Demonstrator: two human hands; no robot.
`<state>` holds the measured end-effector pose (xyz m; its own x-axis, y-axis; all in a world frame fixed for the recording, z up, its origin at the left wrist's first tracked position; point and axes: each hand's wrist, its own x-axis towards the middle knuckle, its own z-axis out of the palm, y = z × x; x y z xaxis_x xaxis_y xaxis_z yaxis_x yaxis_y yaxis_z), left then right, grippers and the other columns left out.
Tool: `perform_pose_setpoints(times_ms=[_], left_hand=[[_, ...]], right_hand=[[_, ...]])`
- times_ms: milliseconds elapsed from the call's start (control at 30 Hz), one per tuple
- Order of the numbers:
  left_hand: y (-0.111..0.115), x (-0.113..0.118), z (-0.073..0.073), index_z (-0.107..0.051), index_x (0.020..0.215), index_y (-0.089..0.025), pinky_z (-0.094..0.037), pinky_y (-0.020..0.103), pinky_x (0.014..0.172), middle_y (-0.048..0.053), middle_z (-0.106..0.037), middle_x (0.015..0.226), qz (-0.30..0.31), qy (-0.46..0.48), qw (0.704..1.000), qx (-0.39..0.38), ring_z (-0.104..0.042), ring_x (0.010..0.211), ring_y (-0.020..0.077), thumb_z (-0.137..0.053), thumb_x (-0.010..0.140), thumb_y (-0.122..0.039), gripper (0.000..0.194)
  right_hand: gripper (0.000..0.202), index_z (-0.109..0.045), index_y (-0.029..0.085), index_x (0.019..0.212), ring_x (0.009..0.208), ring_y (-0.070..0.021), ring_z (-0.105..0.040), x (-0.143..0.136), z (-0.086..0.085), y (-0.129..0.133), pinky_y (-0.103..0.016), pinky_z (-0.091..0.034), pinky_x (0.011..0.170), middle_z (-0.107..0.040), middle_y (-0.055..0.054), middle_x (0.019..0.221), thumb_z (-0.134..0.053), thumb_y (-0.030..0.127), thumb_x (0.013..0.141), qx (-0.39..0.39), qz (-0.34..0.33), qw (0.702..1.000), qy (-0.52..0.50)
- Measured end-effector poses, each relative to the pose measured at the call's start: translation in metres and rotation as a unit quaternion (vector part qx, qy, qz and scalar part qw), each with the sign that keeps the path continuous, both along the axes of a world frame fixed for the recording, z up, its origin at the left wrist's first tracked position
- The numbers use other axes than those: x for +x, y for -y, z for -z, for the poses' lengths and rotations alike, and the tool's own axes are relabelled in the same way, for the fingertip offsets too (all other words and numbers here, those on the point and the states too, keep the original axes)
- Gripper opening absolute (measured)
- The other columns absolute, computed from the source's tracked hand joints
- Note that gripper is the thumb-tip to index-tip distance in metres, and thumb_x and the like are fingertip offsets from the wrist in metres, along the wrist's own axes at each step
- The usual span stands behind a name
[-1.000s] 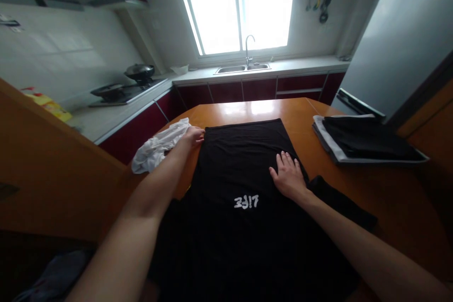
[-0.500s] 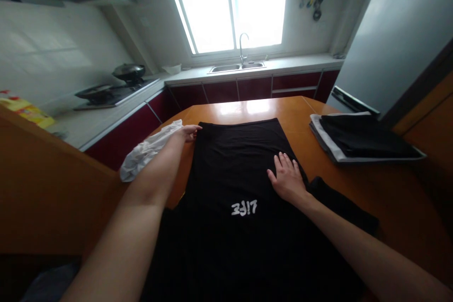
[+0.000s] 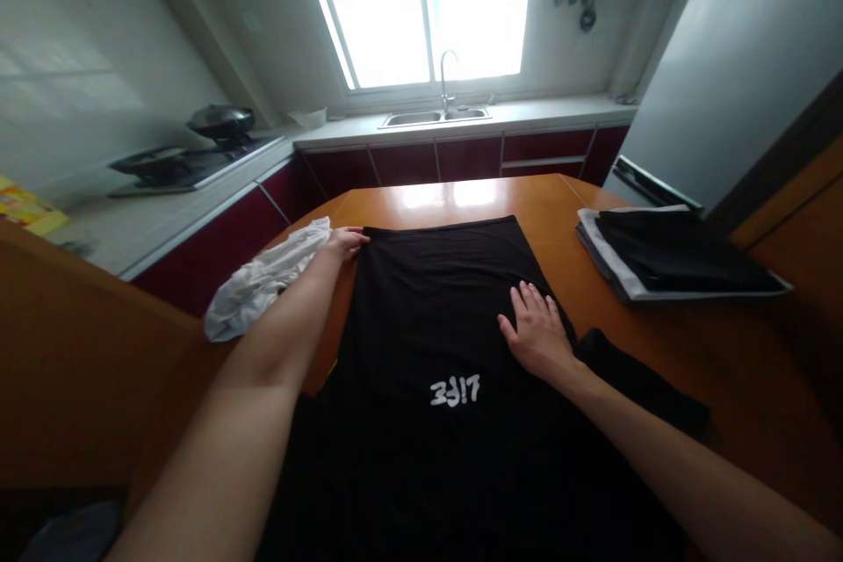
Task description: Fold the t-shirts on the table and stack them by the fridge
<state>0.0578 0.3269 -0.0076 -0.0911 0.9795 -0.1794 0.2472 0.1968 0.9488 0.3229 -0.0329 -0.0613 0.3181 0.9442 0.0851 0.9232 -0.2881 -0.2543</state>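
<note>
A black shirt (image 3: 428, 307) with white lettering, upside down from my side, lies spread over the wooden table. Its hem points toward the window, and one sleeve sticks out at the right. At the far left corner of the hem, my left hand (image 3: 347, 241) pinches the cloth between thumb and fingers. My right hand (image 3: 536, 329) rests flat on the shirt's right side, its fingers stretched out. Beside my left forearm lies a crumpled white garment (image 3: 263, 281).
The wooden table (image 3: 559, 219) has a stack of folded clothes (image 3: 685, 255) at its right. Beyond stand a counter with a sink (image 3: 414, 118), a stove with pans (image 3: 220, 121) at the left, and a fridge (image 3: 731, 61) at the right.
My left hand has drawn the hem corner slightly to the left. My right hand has stayed in place on the shirt. The view has shifted a little.
</note>
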Motion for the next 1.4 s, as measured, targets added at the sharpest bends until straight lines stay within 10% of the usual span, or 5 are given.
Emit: perform_pose_setpoints(times_ms=[233, 500, 667, 1000, 1400], left_hand=[[0.015, 0.026, 0.013, -0.065, 0.128, -0.016, -0.026, 0.038, 0.124, 0.011, -0.051, 0.152, 0.139, -0.235, 0.946, 0.173, -0.038, 0.146, 0.0281, -0.071, 0.082, -0.021, 0.047], [0.049, 0.051, 0.052, -0.032, 0.16, -0.025, -0.013, 0.061, 0.122, 0.011, -0.02, 0.169, 0.265, -0.531, 0.78, 0.199, -0.015, 0.156, 0.034, -0.025, 0.101, -0.062, 0.07], [0.046, 0.05, 0.053, -0.028, 0.162, -0.027, -0.013, 0.06, 0.123, 0.008, -0.017, 0.17, 0.267, -0.545, 0.77, 0.195, -0.013, 0.156, 0.033, -0.02, 0.1, -0.065, 0.073], [0.046, 0.049, 0.055, -0.032, 0.16, -0.026, -0.013, 0.06, 0.123, 0.01, -0.02, 0.169, 0.262, -0.531, 0.779, 0.209, -0.016, 0.156, 0.0341, -0.024, 0.101, -0.064, 0.071], [0.043, 0.048, 0.059, -0.031, 0.16, -0.027, -0.012, 0.06, 0.123, 0.008, -0.023, 0.169, 0.256, -0.517, 0.789, 0.21, -0.015, 0.156, 0.0345, -0.029, 0.1, -0.065, 0.071]], right_hand=[[0.068, -0.037, 0.005, 0.156, 0.154, -0.0288, -0.021, 0.001, 0.001, -0.001, -0.049, -0.014, 0.125, -0.029, -0.016, 0.166, -0.037, 0.044, 0.1, -0.002, -0.003, 1.0, 0.01], [0.069, -0.032, 0.005, 0.158, 0.156, -0.0295, -0.013, -0.002, -0.002, 0.006, -0.053, -0.01, 0.125, -0.02, -0.016, 0.168, -0.036, 0.043, 0.101, 0.004, -0.001, 1.0, 0.015], [0.071, -0.028, 0.008, 0.16, 0.157, -0.0273, -0.01, -0.009, -0.022, -0.011, -0.054, -0.013, 0.124, -0.017, -0.015, 0.169, -0.033, 0.05, 0.102, 0.002, -0.045, 0.999, -0.024], [0.063, -0.024, 0.004, 0.16, 0.157, -0.0262, -0.009, 0.075, -0.03, -0.189, -0.056, -0.006, 0.124, -0.015, -0.018, 0.169, -0.018, 0.037, 0.106, -0.067, 0.005, 0.998, -0.004], [0.081, -0.013, 0.007, 0.163, 0.157, -0.0303, -0.003, 0.124, 0.005, -0.206, -0.062, 0.0, 0.121, -0.009, -0.018, 0.17, -0.013, 0.061, 0.102, -0.067, -0.013, 0.998, 0.011]])
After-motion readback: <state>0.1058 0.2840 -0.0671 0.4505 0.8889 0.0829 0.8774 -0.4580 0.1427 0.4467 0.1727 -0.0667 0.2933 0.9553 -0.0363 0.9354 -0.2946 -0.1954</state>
